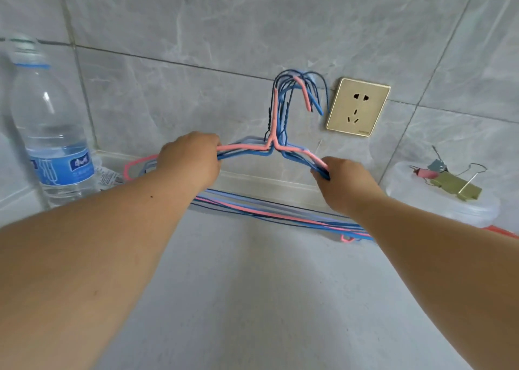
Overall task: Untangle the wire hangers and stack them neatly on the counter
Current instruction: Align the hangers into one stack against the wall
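Head view showed you holding the hangers as one bundle, upright against the tiled wall, hooks up beside the socket. Your left hand was closed around the left shoulder wires, and your right hand was clamped on the right shoulder wires, so each grip was shut on the bundle. The bottom bars sat low, at or just above the worktop; you could not tell from this angle whether they touched it. A pink hanger lay at the front of the blue ones, and the necks and hooks already ran close together.

By the look of it, untangling was largely done and you were at the squaring-up step: gathering the set so the shoulders and hooks lined up. The next move called for tipping the bundle flat onto the open worktop in front, keeping both ends pinched so no wire slid out, and steering clear of the bottle on the left and the tub with clips on the right.
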`<action>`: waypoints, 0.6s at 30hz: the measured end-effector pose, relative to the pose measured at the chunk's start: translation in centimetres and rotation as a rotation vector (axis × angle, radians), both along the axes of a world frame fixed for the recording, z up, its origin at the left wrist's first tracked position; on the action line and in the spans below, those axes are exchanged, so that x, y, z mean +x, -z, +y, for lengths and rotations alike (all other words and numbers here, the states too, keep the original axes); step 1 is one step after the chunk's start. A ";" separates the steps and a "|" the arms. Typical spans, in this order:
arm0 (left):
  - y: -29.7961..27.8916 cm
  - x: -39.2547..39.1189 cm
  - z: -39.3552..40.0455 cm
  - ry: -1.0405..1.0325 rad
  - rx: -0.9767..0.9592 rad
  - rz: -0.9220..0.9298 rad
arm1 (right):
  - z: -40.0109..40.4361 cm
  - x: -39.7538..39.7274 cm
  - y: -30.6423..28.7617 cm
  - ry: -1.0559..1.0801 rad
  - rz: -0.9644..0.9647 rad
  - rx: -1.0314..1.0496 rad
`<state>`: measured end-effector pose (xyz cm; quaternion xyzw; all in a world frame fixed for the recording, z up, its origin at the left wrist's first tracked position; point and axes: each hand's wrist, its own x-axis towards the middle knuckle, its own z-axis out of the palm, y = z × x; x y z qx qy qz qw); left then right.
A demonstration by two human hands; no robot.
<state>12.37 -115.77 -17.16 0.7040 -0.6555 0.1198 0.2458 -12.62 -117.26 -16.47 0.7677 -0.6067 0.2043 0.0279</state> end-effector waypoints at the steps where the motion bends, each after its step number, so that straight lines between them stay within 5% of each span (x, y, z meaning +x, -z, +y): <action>1: -0.1 0.1 -0.7 -0.011 -0.013 -0.012 | -0.6 0.2 0.2 0.003 -0.014 -0.004; 18: 1.2 2.0 -2.6 -0.112 0.161 0.108 | -4.2 3.0 0.5 0.077 0.063 0.097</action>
